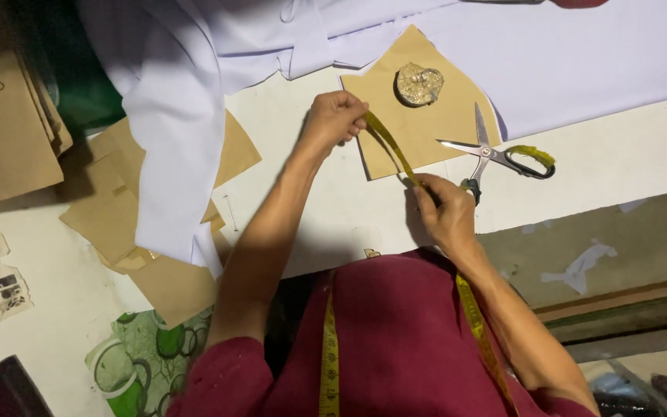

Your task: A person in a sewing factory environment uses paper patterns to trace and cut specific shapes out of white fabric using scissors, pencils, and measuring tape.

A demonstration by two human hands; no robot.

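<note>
L hand (335, 117) and R hand (443, 208), both w/ fingers pinched shut on a yellow tape measure (391, 149), stretch it taut mid-frame over a tan paper pattern (426, 123). Scissors (496, 154) lie open just right; white cloth (179, 116) upper left.

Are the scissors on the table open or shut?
Open. The scissors lie flat with their two blades spread apart in a V, tips clearly separated, beside the right hand.

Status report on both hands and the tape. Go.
Left hand and right hand both pinch the yellow measuring tape, stretched over the brown paper pattern. Open scissors lie just beside right hand.
</note>
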